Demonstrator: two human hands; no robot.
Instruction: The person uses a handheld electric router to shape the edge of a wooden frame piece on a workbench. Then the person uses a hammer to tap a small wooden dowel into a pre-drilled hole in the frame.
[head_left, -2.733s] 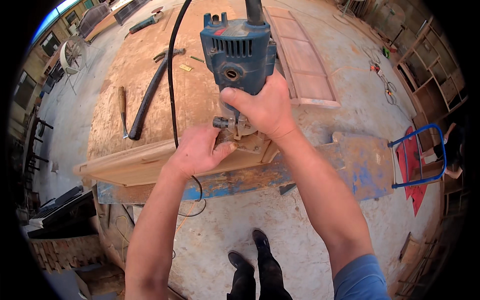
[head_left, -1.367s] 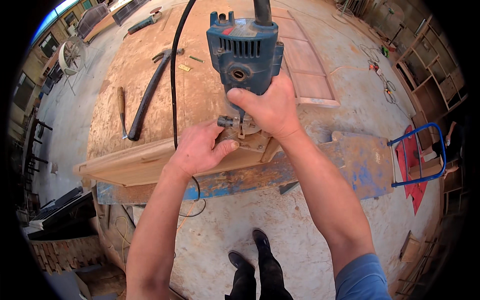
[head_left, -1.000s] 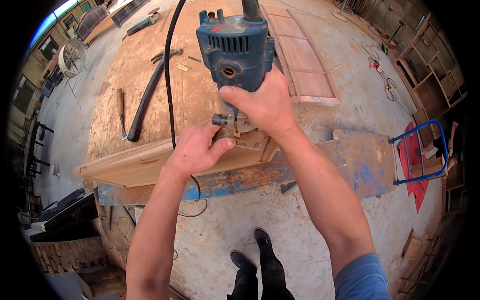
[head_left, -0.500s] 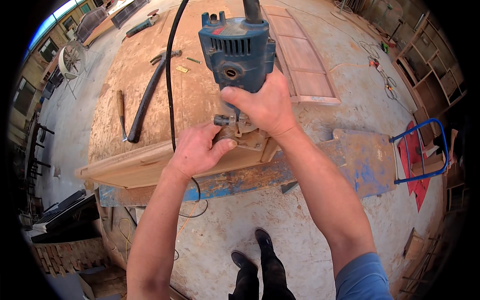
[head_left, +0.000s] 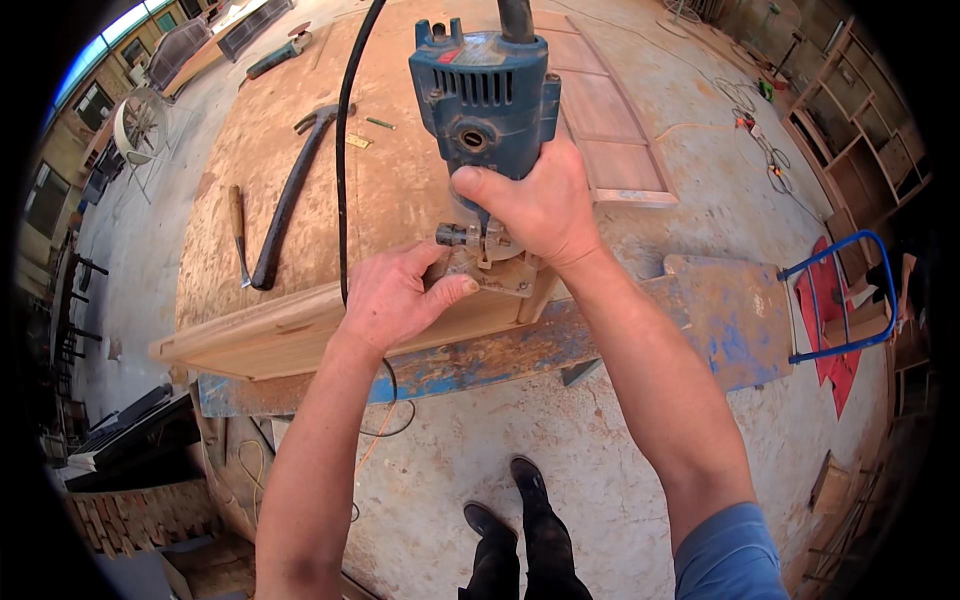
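A blue trim router [head_left: 484,105] stands upright at the right end of a pale wooden drawer-like piece [head_left: 290,335], with its base on the top edge. My right hand [head_left: 540,205] is closed around the lower body of the router, its thumb across the front. Close to the left of it, my left hand [head_left: 390,297] has its fingers and thumb curled about the left corner of the router base plate [head_left: 505,275], resting over the wood edge. The cutting bit and the left fingertips are partly hidden.
A hammer [head_left: 292,195], a chisel [head_left: 238,232], a small brass hinge-like plate [head_left: 358,141] and a green pencil [head_left: 380,123] lie on the plywood bench top [head_left: 235,160]. A black cord [head_left: 343,150] hangs past my left hand. Beyond lie an angle grinder [head_left: 275,58] and a panelled door [head_left: 612,120]; a blue-handled cart [head_left: 735,315] stands right.
The router has shifted slightly to the right with my right hand. My left hand has moved a little the same way, keeping its hold at the base.
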